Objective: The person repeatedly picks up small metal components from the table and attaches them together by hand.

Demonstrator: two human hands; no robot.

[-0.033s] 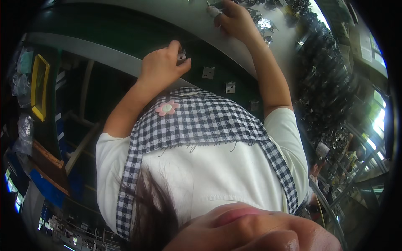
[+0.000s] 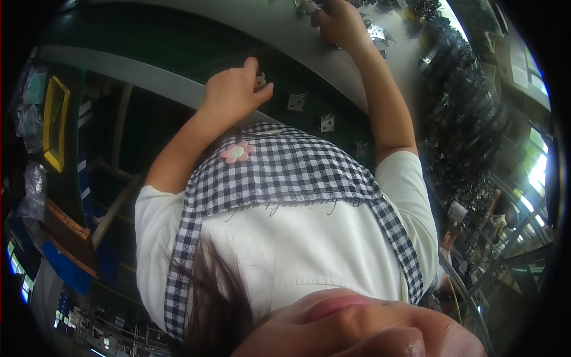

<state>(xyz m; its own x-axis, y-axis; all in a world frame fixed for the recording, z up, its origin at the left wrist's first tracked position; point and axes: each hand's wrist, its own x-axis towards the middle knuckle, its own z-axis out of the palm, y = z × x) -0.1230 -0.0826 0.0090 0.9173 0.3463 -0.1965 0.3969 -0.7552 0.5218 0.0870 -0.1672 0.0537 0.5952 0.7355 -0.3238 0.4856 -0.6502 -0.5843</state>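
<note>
My left hand (image 2: 232, 89) is over the green work surface, thumb and forefinger closed on a small silvery metal plate (image 2: 260, 81) with holes. Similar plates lie in a row to its right: one metal plate with holes (image 2: 296, 102), a bent metal bracket (image 2: 327, 123) and a dimmer one near my right elbow. At the top edge, my right hand (image 2: 344, 25) is over the grey tabletop with curled fingers. A pale covering wraps one fingertip, beside a bit of shiny metal (image 2: 299, 6). Whatever those fingers grip is cut off or too small to make out.
Loose shiny metal brackets (image 2: 377, 32) lie beside my right wrist. A big heap of dark metal parts (image 2: 458, 101) spreads along the right. A grey rail (image 2: 137, 71) edges the green surface (image 2: 178, 50). Far left hangs a yellow frame (image 2: 55, 125) near plastic bags (image 2: 34, 184).
My right hand has shifted slightly farther away, toward the top edge. My left hand has moved a touch to the right, still on its metal plate.
</note>
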